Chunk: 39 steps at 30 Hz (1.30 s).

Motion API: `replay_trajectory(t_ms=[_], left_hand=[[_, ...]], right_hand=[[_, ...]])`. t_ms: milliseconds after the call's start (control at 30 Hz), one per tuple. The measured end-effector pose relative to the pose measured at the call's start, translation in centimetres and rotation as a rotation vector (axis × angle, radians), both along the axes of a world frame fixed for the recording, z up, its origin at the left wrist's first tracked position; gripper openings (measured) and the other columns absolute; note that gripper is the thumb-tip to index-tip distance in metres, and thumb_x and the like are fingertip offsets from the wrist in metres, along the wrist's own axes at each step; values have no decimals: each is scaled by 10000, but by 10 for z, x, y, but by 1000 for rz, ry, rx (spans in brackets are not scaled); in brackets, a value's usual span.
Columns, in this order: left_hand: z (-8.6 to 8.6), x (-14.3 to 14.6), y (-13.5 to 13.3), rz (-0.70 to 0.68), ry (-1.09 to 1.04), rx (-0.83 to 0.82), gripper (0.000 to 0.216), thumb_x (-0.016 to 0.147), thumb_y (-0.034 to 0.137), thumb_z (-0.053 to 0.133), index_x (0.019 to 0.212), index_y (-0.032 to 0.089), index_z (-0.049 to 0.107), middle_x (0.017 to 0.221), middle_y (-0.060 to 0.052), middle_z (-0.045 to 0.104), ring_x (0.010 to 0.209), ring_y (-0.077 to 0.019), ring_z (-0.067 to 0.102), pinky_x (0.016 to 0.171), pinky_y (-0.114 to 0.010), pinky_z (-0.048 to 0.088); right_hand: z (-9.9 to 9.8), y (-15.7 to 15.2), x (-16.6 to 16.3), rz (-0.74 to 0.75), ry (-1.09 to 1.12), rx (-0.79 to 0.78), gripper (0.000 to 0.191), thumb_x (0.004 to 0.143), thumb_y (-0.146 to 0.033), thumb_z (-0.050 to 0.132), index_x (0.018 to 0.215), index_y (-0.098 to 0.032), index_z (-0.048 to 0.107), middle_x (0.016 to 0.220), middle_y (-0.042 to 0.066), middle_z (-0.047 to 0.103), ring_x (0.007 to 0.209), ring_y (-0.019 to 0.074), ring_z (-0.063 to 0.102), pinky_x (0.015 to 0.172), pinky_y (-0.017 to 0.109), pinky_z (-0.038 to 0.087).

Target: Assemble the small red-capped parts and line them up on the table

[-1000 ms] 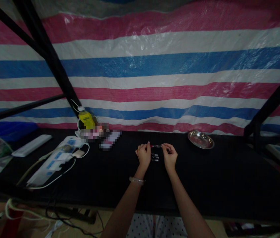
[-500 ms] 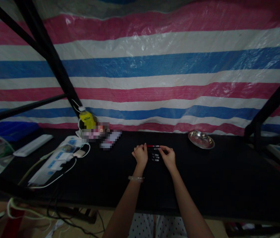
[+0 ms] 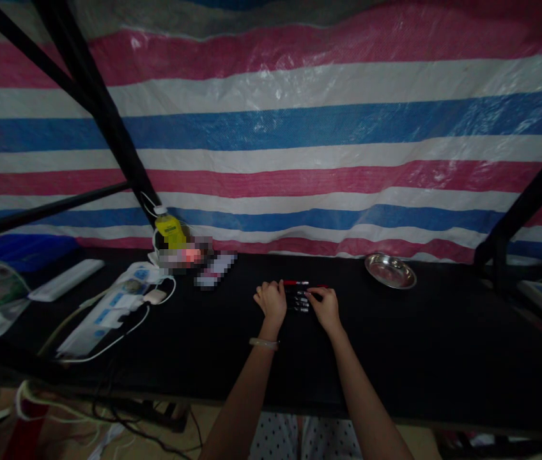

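Black cloth covers the long table (image 3: 395, 358), and right at its near edge the person's two bare forearms stretch out over it, a pale bangle (image 3: 264, 344) on the left wrist. Follow the arms forward: both hands come down on a small row of dark pens (image 3: 300, 300) lying side by side in the middle of the cloth. The left hand (image 3: 271, 300) rests at the row's left end, fingers curled loosely, touching it; whether it actually pinches one I cannot tell. The right hand (image 3: 323, 305) sits at the right end, fingertips pressed onto the pens, more a nudge than a grasp. One red-tipped pen (image 3: 296, 282) lies just beyond the others at the far side of the row, apart from both hands.

My read: the pens are already gathered and laid parallel, and what looks left is squaring up the ends and bringing that red-tipped one into line.

Further out, to the left, a white power strip (image 3: 101, 314) trails cables, with a yellow bottle (image 3: 170, 230) behind it. To the right, well apart from the hands, a shallow steel dish (image 3: 390, 271) sits near the table's back edge. Behind everything hangs a striped tarp (image 3: 300, 128) in red, white and blue, crossed by black frame bars (image 3: 93, 108).
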<state>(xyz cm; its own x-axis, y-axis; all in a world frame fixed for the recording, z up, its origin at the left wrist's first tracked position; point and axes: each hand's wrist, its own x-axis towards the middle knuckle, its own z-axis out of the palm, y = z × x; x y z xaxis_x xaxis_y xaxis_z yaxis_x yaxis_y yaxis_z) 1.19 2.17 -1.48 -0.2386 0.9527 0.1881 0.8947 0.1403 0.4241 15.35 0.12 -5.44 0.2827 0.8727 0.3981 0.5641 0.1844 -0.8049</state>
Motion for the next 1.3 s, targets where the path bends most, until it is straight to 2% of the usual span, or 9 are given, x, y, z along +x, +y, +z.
replay_trajectory(t_ms=[433, 700, 1200, 1300], left_hand=[[-2, 0, 0, 8, -4, 7, 343, 907, 348, 376, 866, 163, 662, 951, -118, 610, 967, -274, 506, 766, -362, 337], [-1, 0, 0, 9, -12, 5, 318, 897, 337, 392, 859, 163, 657, 960, -113, 611, 976, -273, 507, 777, -366, 340], [-1, 1, 1, 14, -21, 3, 289, 875, 331, 415, 818, 175, 651, 944, -114, 603, 969, -280, 508, 772, -374, 355], [-2, 1, 1, 28, -34, 16, 278, 874, 337, 418, 831, 177, 642, 926, -112, 597, 957, -278, 513, 770, -376, 361]], right_hand=[[-6, 3, 3, 22, -127, -55, 177, 722, -288, 604, 829, -224, 730, 860, 52, 703, 928, 235, 578, 830, 349, 423], [2, -2, 0, 21, -150, -47, 182, 740, -252, 571, 833, -221, 725, 871, 49, 702, 915, 217, 577, 833, 336, 424], [6, -4, -2, 22, -104, -12, 195, 745, -249, 540, 823, -204, 713, 816, 49, 688, 869, 217, 555, 813, 329, 420], [6, -5, -1, -51, -65, 32, 226, 758, -241, 495, 828, -182, 702, 816, 65, 671, 833, 212, 544, 786, 327, 423]])
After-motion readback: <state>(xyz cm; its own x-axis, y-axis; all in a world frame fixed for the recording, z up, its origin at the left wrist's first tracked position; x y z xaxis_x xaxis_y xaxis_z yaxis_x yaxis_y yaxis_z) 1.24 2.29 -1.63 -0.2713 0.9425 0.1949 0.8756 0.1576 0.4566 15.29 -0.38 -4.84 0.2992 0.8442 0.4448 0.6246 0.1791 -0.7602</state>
